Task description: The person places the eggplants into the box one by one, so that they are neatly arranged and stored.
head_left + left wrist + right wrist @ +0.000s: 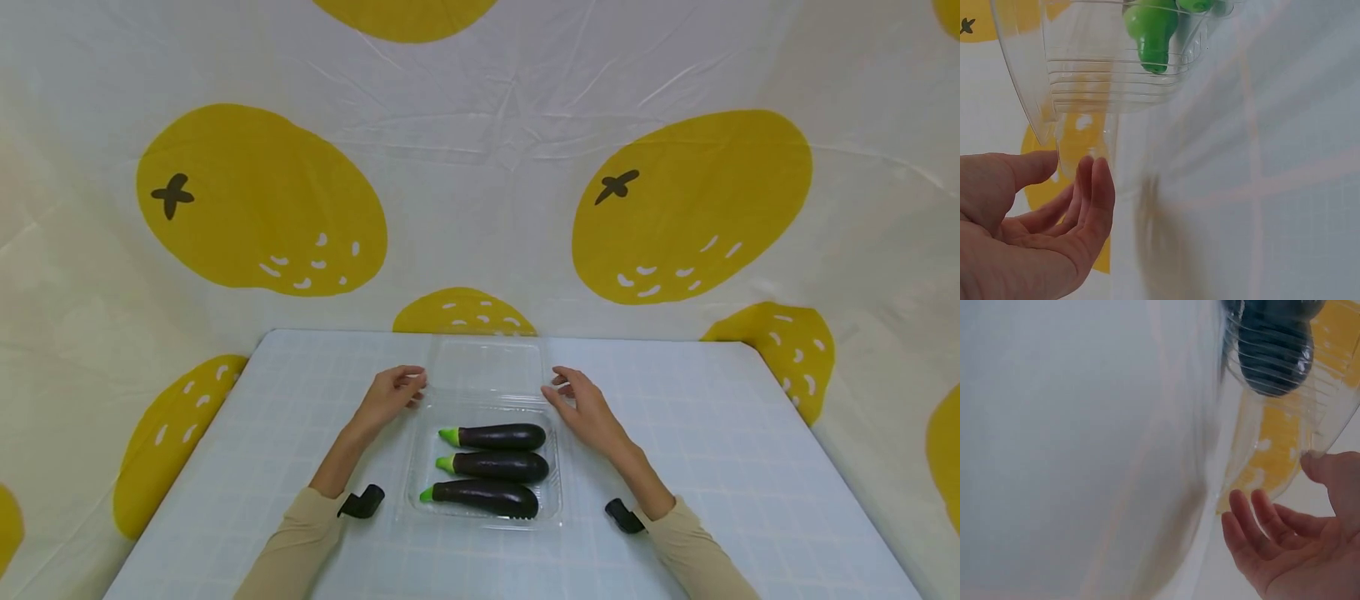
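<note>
A clear plastic clamshell box [553, 500] lies on the table with its lid [487, 367] folded back at the far side. Three dark eggplants with green stems lie side by side inside: a far one [502, 437], a middle one [498, 467] and a near one [487, 497]. At the lid's left edge is my left hand [392, 393], fingers loosely bent, thumb apart from them. My right hand [587, 412] is at the lid's right edge, its thumb [1315, 469] at the plastic. Neither hand visibly grips the lid; whether they touch it is hard to tell.
The table [315, 417] has a pale checked cover. Behind it hangs a white cloth [480, 208] printed with large yellow fruit. Black wrist devices sit by the left sleeve [363, 502] and the right sleeve [624, 517].
</note>
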